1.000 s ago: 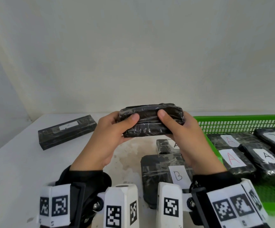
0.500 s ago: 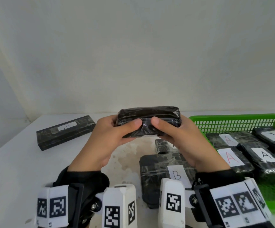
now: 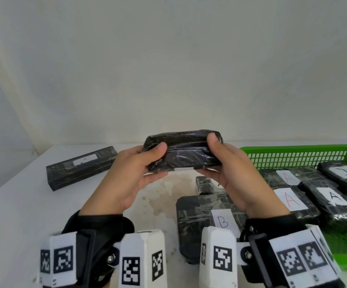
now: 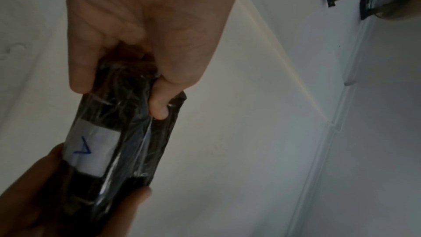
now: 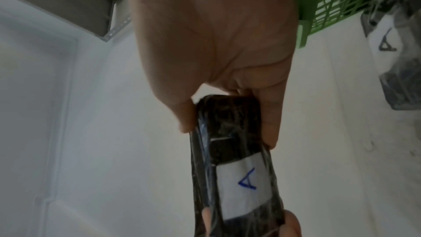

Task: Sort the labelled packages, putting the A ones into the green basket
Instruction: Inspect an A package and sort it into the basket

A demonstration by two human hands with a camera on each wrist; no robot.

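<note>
Both hands hold a black plastic-wrapped package [image 3: 183, 150] level above the table's middle. My left hand [image 3: 156, 161] grips its left end, thumb on the near face and fingers beneath. My right hand [image 3: 212, 156] grips the right end the same way. The white label faces down; only its edge shows from the head view. In the wrist views the label [image 5: 246, 185] reads a blue A, also on the package [image 4: 127, 132] as seen from my left hand [image 4: 119, 95]. The green basket [image 3: 293, 148] stands to the right, holding several A-labelled packages [image 3: 334, 196].
On the white table [image 3: 23, 204], a long black box with a small label [image 3: 81, 167] lies at the back left. A flat black package labelled B [image 3: 205, 217] lies under my right wrist, with a small black package [image 3: 204, 183] behind it. A wall rises behind.
My thumbs have slid apart from the package's middle toward its ends. The package has turned in my hands, so the label's white edge shows at its underside.
</note>
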